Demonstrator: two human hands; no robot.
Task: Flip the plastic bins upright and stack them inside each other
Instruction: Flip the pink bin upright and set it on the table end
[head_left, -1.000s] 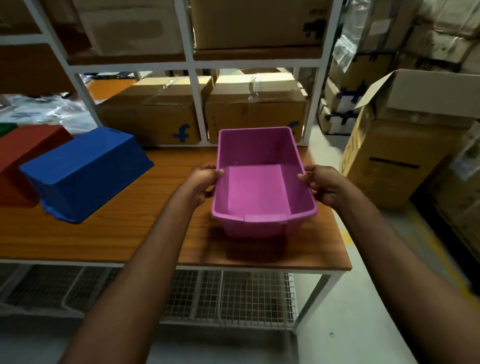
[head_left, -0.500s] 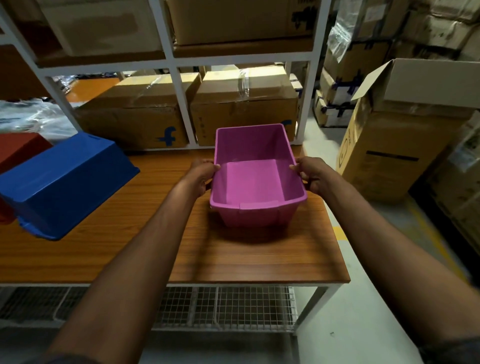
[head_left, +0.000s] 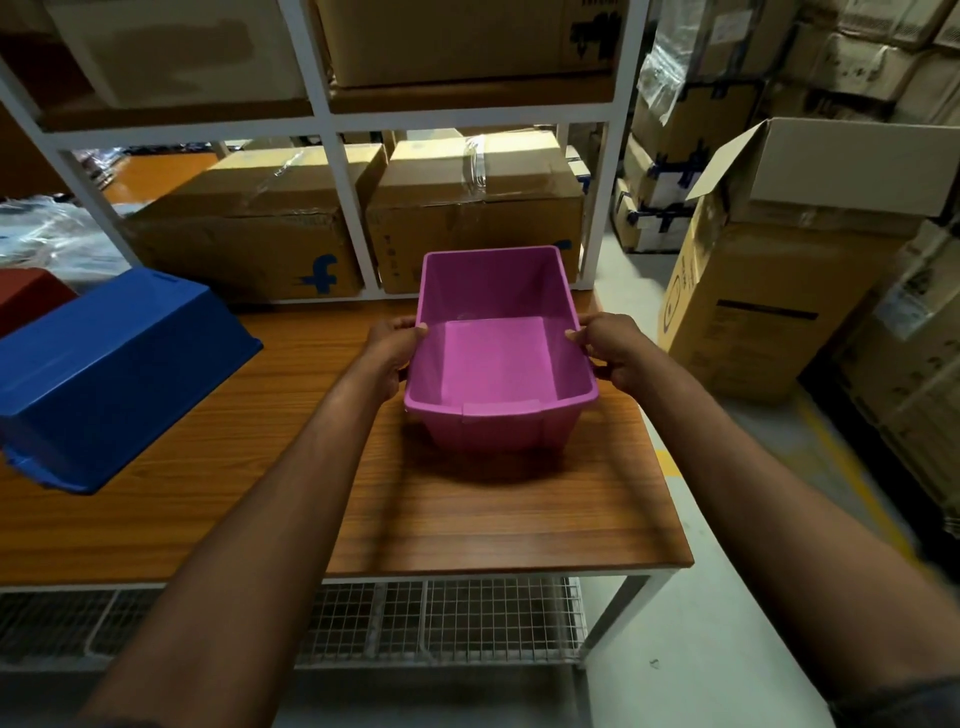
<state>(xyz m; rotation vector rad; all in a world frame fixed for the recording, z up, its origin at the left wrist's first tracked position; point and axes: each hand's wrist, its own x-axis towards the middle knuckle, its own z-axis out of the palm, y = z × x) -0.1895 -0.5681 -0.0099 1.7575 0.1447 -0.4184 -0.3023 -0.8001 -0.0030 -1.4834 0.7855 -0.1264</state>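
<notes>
A pink plastic bin (head_left: 496, 358) stands upright and empty at the right end of the wooden table (head_left: 249, 509). My left hand (head_left: 390, 349) grips its left rim and my right hand (head_left: 613, 349) grips its right rim. A blue bin (head_left: 111, 369) lies upside down on the left part of the table. Behind it, at the left edge of view, a red bin (head_left: 26, 296) shows only a corner.
White shelving (head_left: 332, 124) with cardboard boxes (head_left: 475, 218) rises right behind the table. A tall open cardboard box (head_left: 774, 291) stands on the floor to the right. A wire mesh shelf (head_left: 441, 618) runs under the table.
The pink bin has moved away from me toward the shelving and now rests on the table, still held at both rims. The view has shifted right, so less of the red bin shows.
</notes>
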